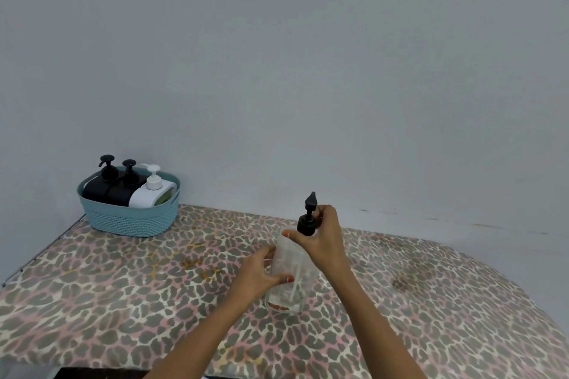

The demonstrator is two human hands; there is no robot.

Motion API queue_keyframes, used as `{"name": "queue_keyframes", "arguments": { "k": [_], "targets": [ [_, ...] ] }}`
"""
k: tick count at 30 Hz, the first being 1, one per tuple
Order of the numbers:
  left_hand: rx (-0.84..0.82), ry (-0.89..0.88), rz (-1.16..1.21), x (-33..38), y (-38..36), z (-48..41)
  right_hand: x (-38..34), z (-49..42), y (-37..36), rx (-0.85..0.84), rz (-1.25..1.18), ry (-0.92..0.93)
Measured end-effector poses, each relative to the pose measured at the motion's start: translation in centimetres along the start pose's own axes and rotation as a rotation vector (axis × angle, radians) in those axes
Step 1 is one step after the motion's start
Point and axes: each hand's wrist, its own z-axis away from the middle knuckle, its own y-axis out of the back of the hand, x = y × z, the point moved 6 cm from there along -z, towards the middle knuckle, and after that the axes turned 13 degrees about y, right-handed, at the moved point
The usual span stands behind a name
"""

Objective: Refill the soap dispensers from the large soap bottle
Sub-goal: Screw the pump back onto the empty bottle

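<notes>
A clear soap dispenser (289, 271) stands near the middle of the leopard-print table (123, 286), a dip tube showing inside it. My left hand (260, 274) grips its body from the left, thumb across the front. My right hand (323, 240) grips the black pump head (308, 218) at the collar on the bottle's neck. In the far left corner a teal basket (132, 221) holds two black dispensers (104, 184) (127, 186) and a white dispenser (152, 191).
A plain grey wall rises right behind the table. The table's left edge runs along a metal rail (37, 255). Brownish stains (191, 261) mark the cloth left of the clear bottle, and another (403, 281) lies to its right.
</notes>
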Motion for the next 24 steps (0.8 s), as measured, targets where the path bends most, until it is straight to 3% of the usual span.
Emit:
{"name": "queue_keyframes", "arguments": {
  "k": [6,15,22,24],
  "targets": [
    [0.000,0.010,0.003,-0.1,0.1,-0.1,0.0,0.8,1.0,-0.285,-0.247,-0.099],
    [0.002,0.011,0.001,-0.3,0.0,-0.2,0.1,-0.1,0.6,-0.005,-0.015,-0.048],
    [0.006,0.006,0.003,-0.2,0.0,-0.3,-0.1,0.8,1.3,-0.266,-0.300,-0.103],
    [0.004,0.006,0.007,-0.2,0.0,-0.3,-0.1,0.7,1.7,-0.271,-0.282,-0.098]
  ]
}}
